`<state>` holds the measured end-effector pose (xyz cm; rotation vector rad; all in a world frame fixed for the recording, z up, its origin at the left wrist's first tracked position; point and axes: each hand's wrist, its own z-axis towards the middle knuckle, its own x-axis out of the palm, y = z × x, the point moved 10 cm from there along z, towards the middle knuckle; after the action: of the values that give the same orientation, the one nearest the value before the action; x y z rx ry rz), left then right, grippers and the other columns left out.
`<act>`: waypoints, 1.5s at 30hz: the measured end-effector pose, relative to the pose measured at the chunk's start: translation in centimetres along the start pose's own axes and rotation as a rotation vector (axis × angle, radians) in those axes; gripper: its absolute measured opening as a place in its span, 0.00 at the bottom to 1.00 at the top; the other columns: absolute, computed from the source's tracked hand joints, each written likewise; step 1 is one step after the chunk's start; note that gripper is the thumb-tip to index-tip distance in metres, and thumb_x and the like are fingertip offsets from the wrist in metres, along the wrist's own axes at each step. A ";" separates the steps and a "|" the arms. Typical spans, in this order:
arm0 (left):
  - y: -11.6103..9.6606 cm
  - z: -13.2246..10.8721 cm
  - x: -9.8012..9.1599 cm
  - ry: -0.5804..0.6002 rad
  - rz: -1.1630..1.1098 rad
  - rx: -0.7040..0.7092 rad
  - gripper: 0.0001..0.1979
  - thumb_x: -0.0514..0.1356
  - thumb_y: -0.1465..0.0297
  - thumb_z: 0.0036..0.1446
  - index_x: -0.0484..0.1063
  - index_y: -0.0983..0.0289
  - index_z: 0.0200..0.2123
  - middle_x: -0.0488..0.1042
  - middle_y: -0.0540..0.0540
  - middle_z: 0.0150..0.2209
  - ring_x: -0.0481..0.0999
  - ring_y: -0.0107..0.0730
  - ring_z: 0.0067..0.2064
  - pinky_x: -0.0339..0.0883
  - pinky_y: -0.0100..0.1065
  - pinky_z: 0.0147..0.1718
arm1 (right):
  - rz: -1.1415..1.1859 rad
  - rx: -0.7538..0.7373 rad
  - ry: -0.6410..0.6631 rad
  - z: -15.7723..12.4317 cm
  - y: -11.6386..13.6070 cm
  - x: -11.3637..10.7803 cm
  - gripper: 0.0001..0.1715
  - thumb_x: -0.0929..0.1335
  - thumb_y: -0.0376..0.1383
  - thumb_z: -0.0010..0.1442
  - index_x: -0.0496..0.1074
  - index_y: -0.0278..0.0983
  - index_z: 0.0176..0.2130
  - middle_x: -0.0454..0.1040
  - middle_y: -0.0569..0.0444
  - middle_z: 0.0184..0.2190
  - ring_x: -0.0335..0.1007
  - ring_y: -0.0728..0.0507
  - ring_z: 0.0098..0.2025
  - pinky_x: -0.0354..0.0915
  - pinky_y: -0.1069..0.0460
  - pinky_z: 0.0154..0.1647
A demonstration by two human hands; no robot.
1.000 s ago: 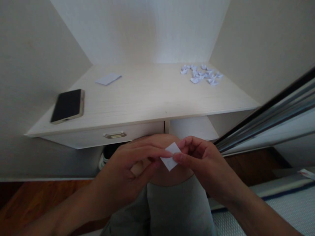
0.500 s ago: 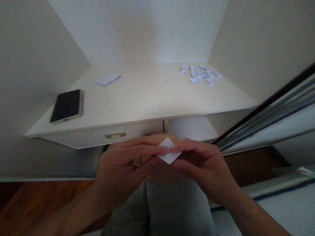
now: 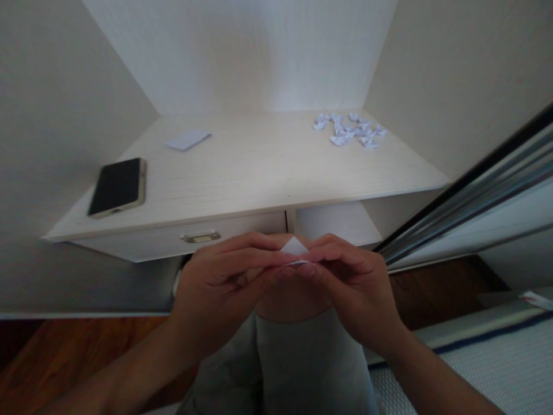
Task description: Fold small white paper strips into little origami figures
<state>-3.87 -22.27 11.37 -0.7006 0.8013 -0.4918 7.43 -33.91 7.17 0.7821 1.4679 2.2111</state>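
Observation:
A small white piece of paper [image 3: 294,246] is pinched between both hands above my knee. Its upper part stands up as a pointed corner, while the lower part is bent between thumbs and fingers, with only a thin edge showing. My left hand [image 3: 228,279] grips the left side, thumb below and fingers above. From the right, my right hand [image 3: 352,279] pinches the other side the same way. Folded paper pieces [image 3: 348,131], several of them, lie in a cluster at the back right of the white desk top [image 3: 250,167].
A black-screened phone [image 3: 116,187] lies at the desk's left, with a flat stack of white paper [image 3: 188,139] behind it. Below the top are a drawer with a metal handle [image 3: 200,237] and an open shelf [image 3: 334,222]. A dark-edged sliding frame [image 3: 466,190] borders the right.
The lower corner of the paper, which pointed down toward me, is now bent up between my thumbs and fingers. Both thumbs have come closer together.

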 end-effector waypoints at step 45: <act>5.5 1.0 2.1 -0.012 -0.640 -0.550 0.07 0.76 0.73 0.53 0.86 0.56 0.34 0.88 0.51 0.37 0.87 0.36 0.40 0.83 0.35 0.46 | 0.126 0.373 -0.171 1.4 -3.5 -0.7 0.10 0.82 0.36 0.51 0.80 0.39 0.31 0.82 0.56 0.30 0.76 0.47 0.33 0.70 0.51 0.36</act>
<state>-1.10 -19.52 6.85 -1.4882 0.6931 -0.8512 8.89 -32.01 4.20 1.1800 1.8100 1.9190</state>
